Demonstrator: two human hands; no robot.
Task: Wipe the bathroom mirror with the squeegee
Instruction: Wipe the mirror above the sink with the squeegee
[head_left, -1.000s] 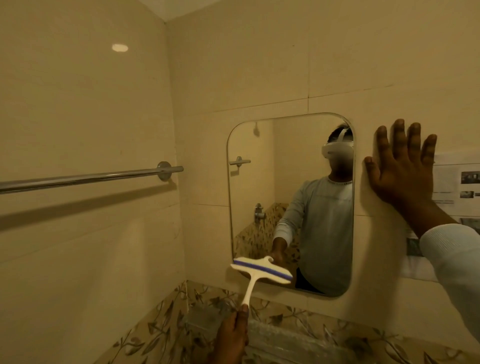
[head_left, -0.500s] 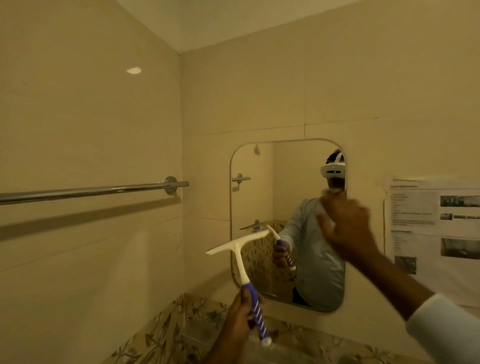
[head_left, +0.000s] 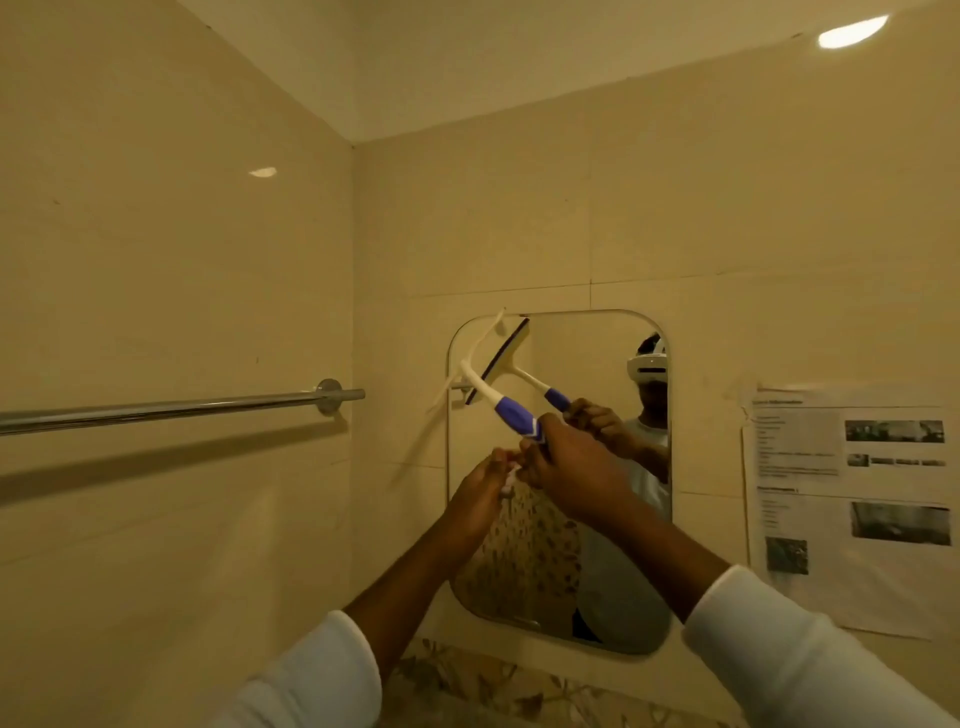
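A rounded rectangular mirror (head_left: 597, 395) hangs on the beige tiled wall ahead. The squeegee (head_left: 485, 387), white with a blue and white handle, is raised against the mirror's top left corner, its blade tilted across the corner. My right hand (head_left: 569, 470) grips the blue part of the handle. My left hand (head_left: 485, 486) grips the white end of the handle just below and left of my right hand. Both hands and the squeegee are reflected in the glass.
A chrome towel rail (head_left: 171, 406) runs along the left wall at about hand height, ending near the room corner. A printed paper sheet (head_left: 852, 509) is stuck to the wall right of the mirror. Patterned floral tiles (head_left: 493, 686) line the wall below the mirror.
My right hand left the wall and came over to grip the squeegee handle beside my left hand. The squeegee rose from the mirror's bottom edge to its top left corner.
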